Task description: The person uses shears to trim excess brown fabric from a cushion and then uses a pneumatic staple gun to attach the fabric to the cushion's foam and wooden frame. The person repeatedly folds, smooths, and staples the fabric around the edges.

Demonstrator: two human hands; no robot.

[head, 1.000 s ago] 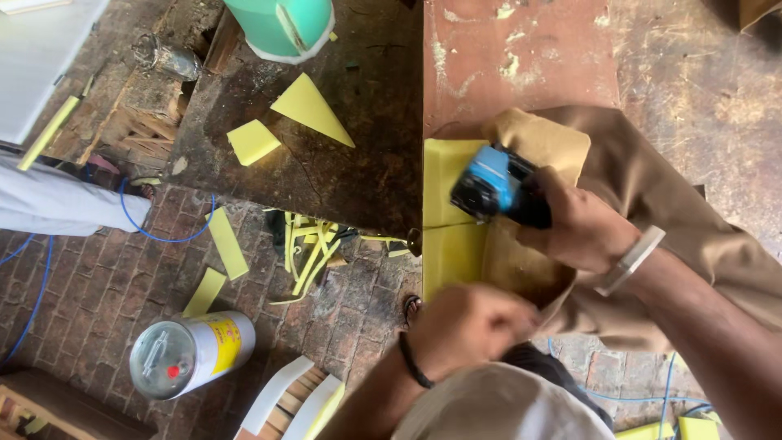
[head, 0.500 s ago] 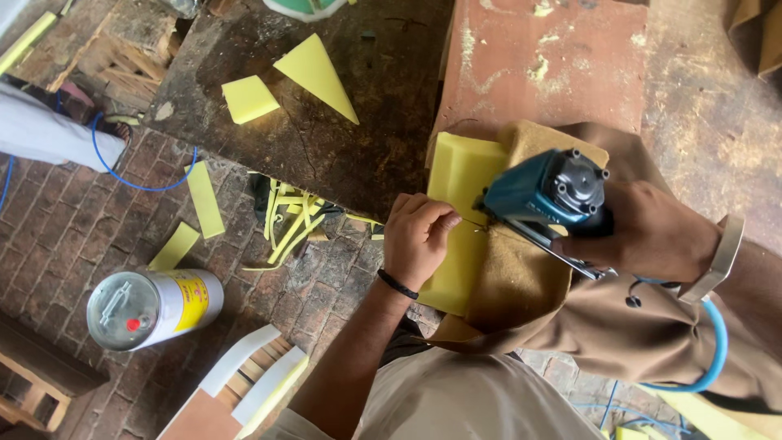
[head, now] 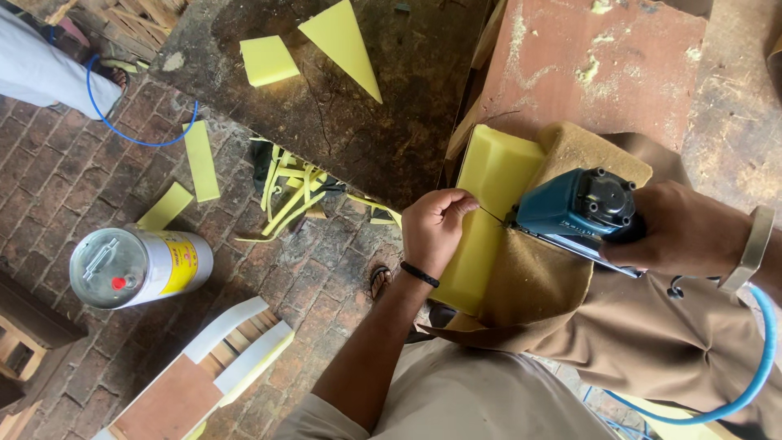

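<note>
Holding the blue pneumatic stapler (head: 582, 213) in a closed grip, the right hand (head: 688, 232) sets its nose at the edge of the brown fabric (head: 542, 281) lying over the yellow foam pad (head: 489, 183). The left hand (head: 436, 228) pinches that edge just beside the nose. Judged good practice: keep the fabric taut, the 2 pinching fingers clear of the nose, and the tool square.

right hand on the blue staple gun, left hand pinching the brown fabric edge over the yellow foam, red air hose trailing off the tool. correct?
One error: the air hose is blue, not red, as the head view shows. The rest holds: the right hand grips the blue staple gun, and the left hand pinches the brown fabric edge over the yellow foam.
</note>
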